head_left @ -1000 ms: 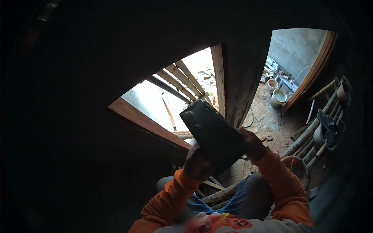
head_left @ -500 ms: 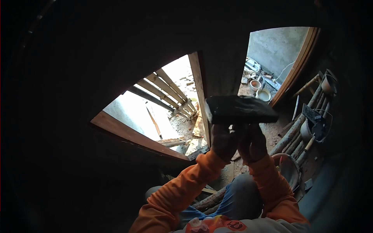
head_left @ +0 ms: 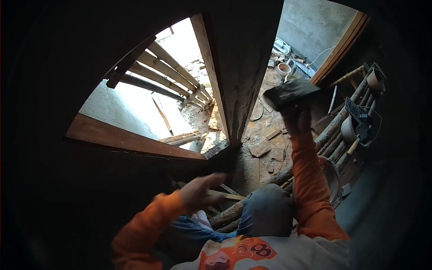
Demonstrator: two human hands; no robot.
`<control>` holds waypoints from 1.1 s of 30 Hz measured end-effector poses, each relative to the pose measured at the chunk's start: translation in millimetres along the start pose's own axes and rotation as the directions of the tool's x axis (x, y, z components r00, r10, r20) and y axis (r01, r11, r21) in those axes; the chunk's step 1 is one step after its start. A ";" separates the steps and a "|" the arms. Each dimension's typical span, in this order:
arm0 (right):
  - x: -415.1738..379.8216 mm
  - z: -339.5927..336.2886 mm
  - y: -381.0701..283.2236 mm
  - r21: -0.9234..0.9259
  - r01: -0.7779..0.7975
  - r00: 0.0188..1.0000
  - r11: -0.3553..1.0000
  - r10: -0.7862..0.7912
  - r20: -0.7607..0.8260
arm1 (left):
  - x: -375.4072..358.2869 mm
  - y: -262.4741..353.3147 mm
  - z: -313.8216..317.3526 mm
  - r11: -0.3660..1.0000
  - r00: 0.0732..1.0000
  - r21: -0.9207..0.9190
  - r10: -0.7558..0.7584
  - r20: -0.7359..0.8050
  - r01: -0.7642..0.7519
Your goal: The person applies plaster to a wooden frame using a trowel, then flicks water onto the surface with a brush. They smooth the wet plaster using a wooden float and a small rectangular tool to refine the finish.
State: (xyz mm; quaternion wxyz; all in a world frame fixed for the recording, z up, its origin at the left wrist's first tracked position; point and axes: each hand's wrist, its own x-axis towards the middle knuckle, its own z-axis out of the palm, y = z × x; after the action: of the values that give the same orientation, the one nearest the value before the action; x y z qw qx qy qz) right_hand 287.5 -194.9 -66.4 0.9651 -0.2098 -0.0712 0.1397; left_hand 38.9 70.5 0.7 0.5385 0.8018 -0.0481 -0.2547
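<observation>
My right hand [head_left: 298, 121] is raised in front of me, closed around the underside of a plastering float [head_left: 290, 93]. The float's flat, dark grey face is turned up, with a wet-looking smear across it. My left hand [head_left: 201, 191] hangs lower, over my left knee, with nothing in it; its thumb and fingers are apart and slightly blurred.
A dark wall with a wooden-framed window opening [head_left: 135, 140] stands to the left. Logs [head_left: 234, 215] lie by my knees. At right are a bucket with mortar [head_left: 355, 130] and a round basin [head_left: 330, 177]. Broken tiles [head_left: 260, 149] cover the floor.
My left hand has let go of the float and dropped down to the left. My right hand has lifted the float up and right, and my view has tilted down.
</observation>
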 end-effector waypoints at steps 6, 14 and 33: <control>10.4 -127.8 99.9 0.137 -0.205 0.950 0.969 0.231 -0.212 | -116.5 -9.0 -8.9 0.965 0.884 0.030 -0.225 -0.409 0.259; 49.0 -137.5 162.1 0.057 -0.194 0.854 0.979 0.197 -0.482 | -130.4 -1.2 -15.1 0.931 0.892 0.139 -0.270 -0.362 0.338; 141.1 183.7 -23.6 -0.307 0.117 0.741 0.944 0.124 0.661 | -114.1 -21.0 -25.8 0.966 0.953 0.225 -0.054 -0.298 0.126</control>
State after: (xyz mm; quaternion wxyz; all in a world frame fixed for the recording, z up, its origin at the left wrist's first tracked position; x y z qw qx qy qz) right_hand 391.3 -102.6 120.4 0.8250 -0.3033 -0.4358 0.1937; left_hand -52.1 141.0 30.2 0.4258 0.8913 0.0374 -0.1512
